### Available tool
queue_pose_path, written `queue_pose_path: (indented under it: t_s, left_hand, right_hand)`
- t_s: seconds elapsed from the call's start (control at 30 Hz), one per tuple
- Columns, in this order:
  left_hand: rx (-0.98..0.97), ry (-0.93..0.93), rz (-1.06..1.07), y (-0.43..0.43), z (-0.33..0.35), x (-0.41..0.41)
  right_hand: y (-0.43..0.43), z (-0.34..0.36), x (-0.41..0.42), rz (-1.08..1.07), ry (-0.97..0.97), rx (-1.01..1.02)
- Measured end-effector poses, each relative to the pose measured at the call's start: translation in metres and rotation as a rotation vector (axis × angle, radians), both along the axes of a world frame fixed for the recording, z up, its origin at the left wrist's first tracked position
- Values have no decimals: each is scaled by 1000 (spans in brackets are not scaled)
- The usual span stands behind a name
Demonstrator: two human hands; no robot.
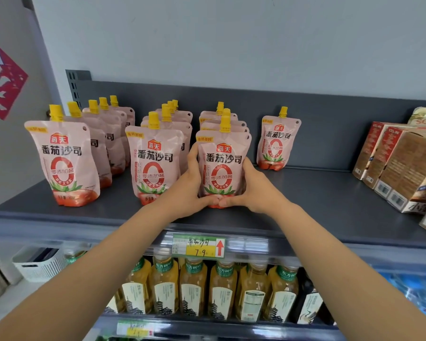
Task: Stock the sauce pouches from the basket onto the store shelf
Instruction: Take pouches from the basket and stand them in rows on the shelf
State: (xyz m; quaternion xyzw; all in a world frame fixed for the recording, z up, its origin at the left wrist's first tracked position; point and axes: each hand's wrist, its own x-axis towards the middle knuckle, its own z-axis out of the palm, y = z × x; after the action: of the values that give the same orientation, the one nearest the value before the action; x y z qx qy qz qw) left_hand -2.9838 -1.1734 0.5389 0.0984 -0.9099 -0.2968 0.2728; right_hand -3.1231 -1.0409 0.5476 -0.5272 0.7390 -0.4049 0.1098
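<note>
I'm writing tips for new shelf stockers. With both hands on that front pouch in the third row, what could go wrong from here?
1. The front pouch, held by the left hand and right hand, stands close to the shelf edge; released crooked, it might tip forward.
2. Pushing it back could topple the pouches behind.
3. The left hand might nudge the neighbouring row's front pouch.

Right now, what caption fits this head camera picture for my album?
Both hands, left hand and right hand, stand a sauce pouch on the grey shelf.
</note>
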Motion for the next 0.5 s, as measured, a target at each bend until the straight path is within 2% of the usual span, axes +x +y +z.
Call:
queue_pose_path:
  t_s: [0.2,0.33,0.4,0.5]
  left_hand:
    - [25,18,31,6,1,3]
    - [101,-15,60,12,8,16]
    - [110,40,113,21,12,28]
    - [-123,116,237,44,6,45]
  right_hand:
    - [6,-5,5,-63,50,-3]
    - [27,-11,14,-170,182,46]
    - [47,-9,18,-267,256,39]
    - [79,-1,27,-409,372,-50]
